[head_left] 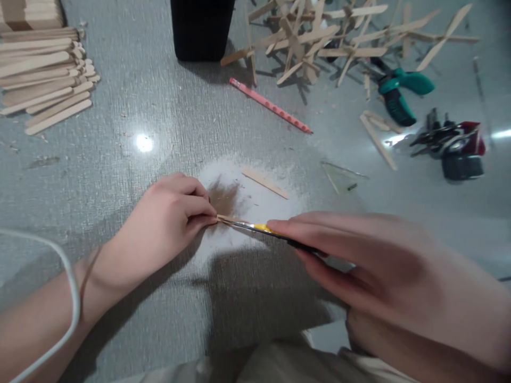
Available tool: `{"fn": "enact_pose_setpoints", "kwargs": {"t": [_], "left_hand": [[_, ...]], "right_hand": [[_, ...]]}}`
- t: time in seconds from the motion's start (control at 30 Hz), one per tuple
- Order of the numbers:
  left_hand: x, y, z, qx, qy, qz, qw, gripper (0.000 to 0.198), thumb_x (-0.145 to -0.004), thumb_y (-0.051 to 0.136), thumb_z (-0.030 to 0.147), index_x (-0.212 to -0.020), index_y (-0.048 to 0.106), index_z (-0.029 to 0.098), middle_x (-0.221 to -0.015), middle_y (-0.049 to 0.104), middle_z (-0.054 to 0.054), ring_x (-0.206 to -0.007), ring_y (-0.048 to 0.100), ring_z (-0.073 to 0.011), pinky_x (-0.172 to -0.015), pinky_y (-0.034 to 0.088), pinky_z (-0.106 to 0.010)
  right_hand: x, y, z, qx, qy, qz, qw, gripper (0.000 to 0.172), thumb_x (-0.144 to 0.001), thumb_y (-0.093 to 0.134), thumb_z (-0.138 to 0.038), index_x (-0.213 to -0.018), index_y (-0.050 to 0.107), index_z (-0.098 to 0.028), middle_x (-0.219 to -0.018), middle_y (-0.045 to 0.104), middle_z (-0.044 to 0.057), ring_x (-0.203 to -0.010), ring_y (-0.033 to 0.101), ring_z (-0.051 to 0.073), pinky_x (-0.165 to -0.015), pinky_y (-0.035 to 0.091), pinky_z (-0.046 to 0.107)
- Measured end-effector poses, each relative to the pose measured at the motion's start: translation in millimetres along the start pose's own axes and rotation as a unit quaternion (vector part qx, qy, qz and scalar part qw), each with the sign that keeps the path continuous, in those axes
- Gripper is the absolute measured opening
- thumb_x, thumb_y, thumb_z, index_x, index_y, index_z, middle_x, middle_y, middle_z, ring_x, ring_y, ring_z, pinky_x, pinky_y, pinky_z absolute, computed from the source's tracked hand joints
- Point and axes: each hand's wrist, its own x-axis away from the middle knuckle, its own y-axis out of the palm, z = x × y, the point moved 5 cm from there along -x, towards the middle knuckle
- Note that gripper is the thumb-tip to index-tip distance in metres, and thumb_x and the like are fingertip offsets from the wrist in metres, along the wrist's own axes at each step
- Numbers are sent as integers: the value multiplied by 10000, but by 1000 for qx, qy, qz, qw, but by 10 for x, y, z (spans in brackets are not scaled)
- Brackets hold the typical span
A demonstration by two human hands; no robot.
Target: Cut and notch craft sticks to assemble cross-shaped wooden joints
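My left hand [171, 213] pinches the end of a thin wooden craft stick [224, 217] between thumb and fingertips, low over the table. From the right, my right hand [383, 260] grips a yellow and black craft knife [261, 227]. Its blade lies along the stick, touching or nearly touching it just beyond my left fingertips; the exact contact is too small to tell. Beneath both hands is a whitish dusty patch [213, 167] with a brown smear. A loose cut stick piece [265, 184] rests on that patch, behind the knife.
Craft sticks [43, 88] are stacked at the far left. Behind stand a black container [203, 29] and a tangle of joined sticks [307, 37]. A pink pencil [271, 105], green-handled pliers [399, 93], keys [451, 141] and a clear set square [339, 178] lie around. A white cable [74, 298] crosses my left forearm.
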Motion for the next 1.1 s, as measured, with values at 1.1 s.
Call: {"fn": "enact_pose_setpoints", "kwargs": {"t": [1.1], "left_hand": [[-17,13,28,-11,-6,-12,1000,148,-925,718,136,-798,774,187,-848,739,-30,-791,653,-187,-702,488,-311]], "right_hand": [[12,31,-27,78,-1,-21,997,381,-1023,507,-164,-1341,676,-287,-1088,798,46,-736,765,179,-518,530,257]]}}
